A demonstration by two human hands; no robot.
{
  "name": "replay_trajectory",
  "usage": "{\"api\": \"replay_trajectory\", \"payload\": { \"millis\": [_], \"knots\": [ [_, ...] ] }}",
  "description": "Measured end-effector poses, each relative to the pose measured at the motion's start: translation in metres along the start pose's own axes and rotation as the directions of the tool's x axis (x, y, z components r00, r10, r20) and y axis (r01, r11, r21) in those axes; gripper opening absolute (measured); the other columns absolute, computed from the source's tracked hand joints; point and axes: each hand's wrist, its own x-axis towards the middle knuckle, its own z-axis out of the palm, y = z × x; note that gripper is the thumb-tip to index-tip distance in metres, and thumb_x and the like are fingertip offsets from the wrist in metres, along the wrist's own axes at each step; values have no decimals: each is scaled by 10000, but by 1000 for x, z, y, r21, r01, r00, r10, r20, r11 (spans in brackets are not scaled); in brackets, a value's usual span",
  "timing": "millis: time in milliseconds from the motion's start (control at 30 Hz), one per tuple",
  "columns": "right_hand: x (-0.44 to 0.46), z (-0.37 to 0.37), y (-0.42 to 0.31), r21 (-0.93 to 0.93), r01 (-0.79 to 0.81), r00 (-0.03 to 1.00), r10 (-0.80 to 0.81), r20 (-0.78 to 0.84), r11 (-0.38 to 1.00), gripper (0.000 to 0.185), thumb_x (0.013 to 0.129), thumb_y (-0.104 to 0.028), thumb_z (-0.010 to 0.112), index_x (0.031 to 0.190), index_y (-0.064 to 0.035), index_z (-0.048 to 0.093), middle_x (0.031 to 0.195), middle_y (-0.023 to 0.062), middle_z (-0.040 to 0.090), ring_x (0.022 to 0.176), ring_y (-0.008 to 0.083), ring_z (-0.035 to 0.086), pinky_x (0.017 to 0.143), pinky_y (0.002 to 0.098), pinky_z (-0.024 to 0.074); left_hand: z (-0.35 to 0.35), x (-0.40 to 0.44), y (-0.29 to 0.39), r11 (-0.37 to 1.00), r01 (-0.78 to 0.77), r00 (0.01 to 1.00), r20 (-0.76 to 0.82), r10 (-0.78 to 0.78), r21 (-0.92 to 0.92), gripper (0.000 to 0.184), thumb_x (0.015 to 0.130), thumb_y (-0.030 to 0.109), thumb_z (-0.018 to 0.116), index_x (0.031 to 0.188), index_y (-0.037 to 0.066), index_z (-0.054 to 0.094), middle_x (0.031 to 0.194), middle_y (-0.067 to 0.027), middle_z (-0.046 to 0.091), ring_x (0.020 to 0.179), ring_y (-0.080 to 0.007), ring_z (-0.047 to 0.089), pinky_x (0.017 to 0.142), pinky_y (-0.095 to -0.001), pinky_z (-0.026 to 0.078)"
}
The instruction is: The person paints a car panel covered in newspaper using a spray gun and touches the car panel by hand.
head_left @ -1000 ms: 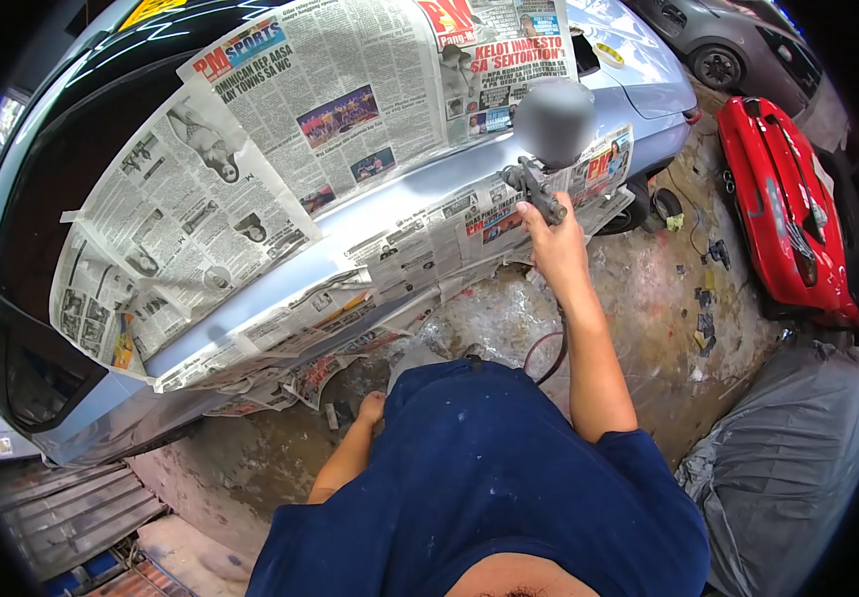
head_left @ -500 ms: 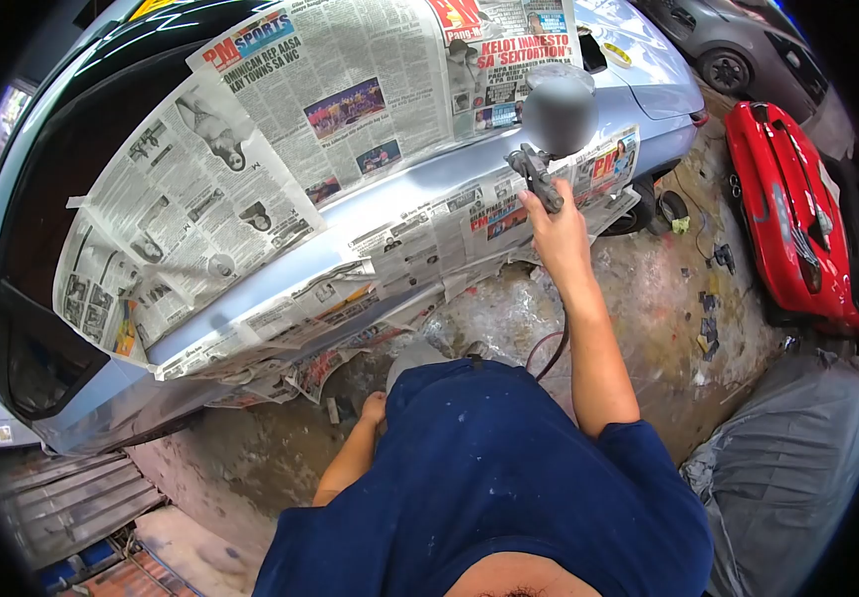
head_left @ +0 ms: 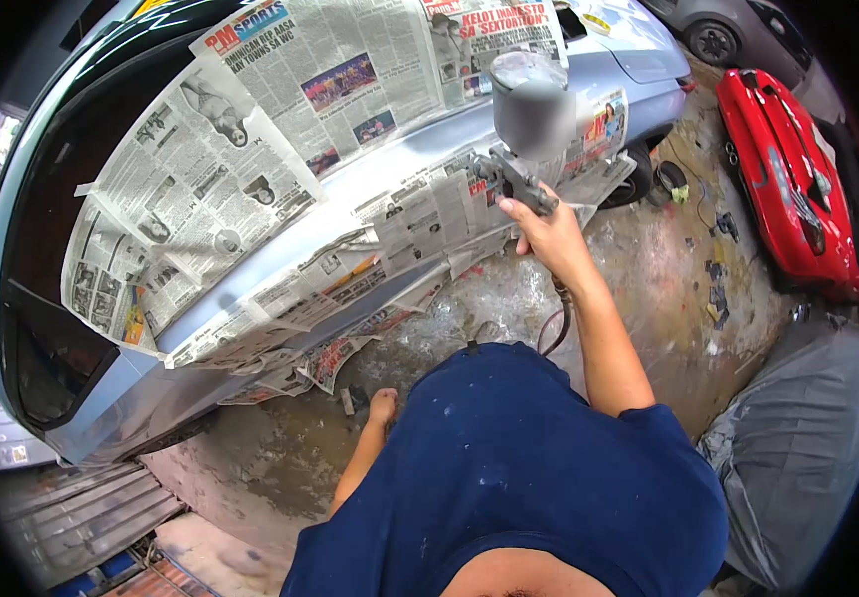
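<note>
My right hand (head_left: 552, 234) is wrapped around the handle of a spray gun (head_left: 517, 182). A paint cup (head_left: 532, 75) sits on top of the gun, its lower part blurred. The gun is in front of a light blue car panel (head_left: 360, 217), a bare strip between newspaper sheets. Newspaper (head_left: 280, 109) covers the windows above, and more newspaper (head_left: 419, 229) hangs below the strip. A hose (head_left: 563, 318) runs down from the gun's handle. My left hand (head_left: 382, 406) hangs low beside my body with its fingers curled in, and I see nothing in it.
A red car bumper (head_left: 782, 179) lies on the right, near a grey covered object (head_left: 797, 448). Another grey car (head_left: 738, 35) stands at the far right. Scraps and a cable lie on the stained concrete floor (head_left: 638, 289). Metal sheets (head_left: 81, 507) are at lower left.
My right hand and the spray gun have shifted slightly left and nearer to me, and the gun is turned differently. My left hand hangs at my side as before. The view has moved slightly.
</note>
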Motion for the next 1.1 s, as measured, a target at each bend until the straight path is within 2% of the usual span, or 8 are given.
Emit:
{"api": "replay_trajectory", "payload": {
  "millis": [67, 167, 467, 567, 667, 833, 1067, 1100],
  "knots": [
    [-28, -3, 18, 39, 14, 1000, -14, -5, 999, 524, 941, -317, 756, 1361, -37, 614, 838, 6, 638, 592, 97, 572, 579, 274, 492, 16, -25, 0, 997, -13, 985, -175, 0, -75, 228, 998, 180, 536, 883, 62, 693, 697, -12, 621, 602, -147, 566, 558, -310, 462],
    [-68, -10, 59, 61, -21, 1000, 21, -2, 998, 553, 948, -272, 756, 1414, -37, 573, 931, 33, 656, 641, 99, 596, 624, 275, 501, 8, -34, -52, 969, 38, 999, 22, -34, -245, 187, 990, 167, 558, 885, 69, 679, 728, -15, 638, 599, -144, 572, 555, -307, 460],
    [-201, -12, 111, 45, -122, 992, 121, 19, 992, 570, 962, -243, 745, 1468, -72, 544, 1127, 70, 682, 746, 105, 636, 715, 275, 524, 41, -138, -135, 971, 178, 971, -134, -200, -162, 245, 999, 206, 553, 848, 81, 699, 747, -44, 647, 615, -148, 589, 549, -309, 461],
    [-241, -7, 118, 102, -132, 991, 132, 8, 986, 594, 947, -222, 766, 1474, -69, 540, 1172, 69, 672, 755, 96, 633, 715, 263, 532, 50, -162, -155, 972, 171, 985, -19, -171, 164, 307, 1003, 291, 559, 893, 63, 733, 841, -108, 705, 742, -210, 667, 690, -357, 532],
    [-276, -10, 126, 89, -183, 983, 183, -2, 979, 563, 948, -205, 763, 1454, -64, 561, 1124, 51, 682, 736, 89, 616, 686, 255, 526, 69, -136, -246, 992, 88, 996, -9, -88, 95, 374, 1001, 344, 552, 947, 33, 752, 898, -143, 744, 877, -263, 698, 833, -396, 540],
    [-305, -24, 127, 16, -228, 974, 228, -13, 974, 475, 954, -211, 755, 1387, -68, 621, 824, -36, 628, 647, 38, 522, 544, 253, 449, 104, -160, -218, 977, 121, 992, -37, -117, 173, 405, 975, 372, 591, 1020, 1, 745, 1007, -173, 766, 999, -303, 715, 912, -406, 518],
    [-284, -57, 136, -45, -102, 983, 94, -155, 994, 517, 950, -253, 756, 1400, -50, 603, 814, -5, 613, 605, 63, 529, 542, 273, 472, 108, -144, -149, 916, 41, 995, -99, -1, 398, 327, 914, 349, 633, 1021, 67, 759, 953, -170, 759, 964, -283, 718, 914, -380, 530],
    [-276, -66, 139, -131, -133, 979, 109, -173, 982, 528, 944, -266, 758, 1397, -46, 602, 944, 78, 702, 735, 158, 663, 694, 318, 551, 109, -139, -140, 903, 44, 997, -82, -10, 428, 315, 911, 339, 628, 1016, 73, 761, 960, -167, 759, 969, -281, 719, 914, -385, 531]
  ]
}}
